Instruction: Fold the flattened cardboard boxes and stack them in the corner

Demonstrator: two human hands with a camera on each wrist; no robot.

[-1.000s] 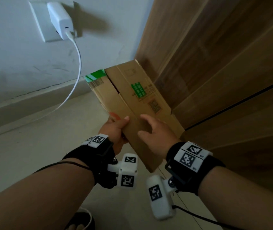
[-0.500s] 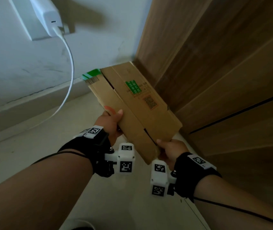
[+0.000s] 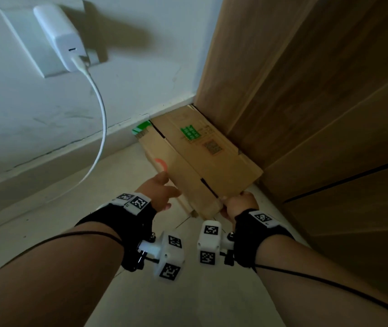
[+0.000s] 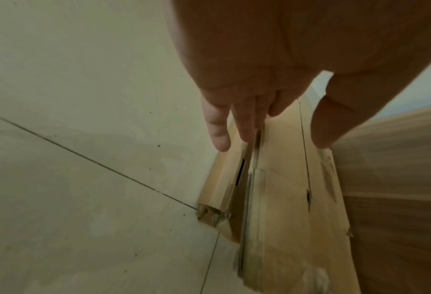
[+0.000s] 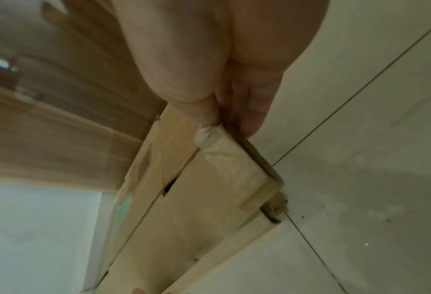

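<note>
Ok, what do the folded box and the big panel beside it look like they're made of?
Folded tan box: corrugated cardboard, matte, going by its layered, frayed edges and printed labels. Tall brown panel: wood or wood-look laminate, smooth with straight grain; which one cannot be told.

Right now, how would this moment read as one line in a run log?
step: setting folded cardboard into corner | right hand: pinches near corner | left hand: open, fingers at cardboard's left edge | beside: wooden panel

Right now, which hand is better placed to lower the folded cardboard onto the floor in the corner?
Right. The right hand pinches the folded cardboard's near corner; the left hand only rests straight fingers along its side edge.
</note>
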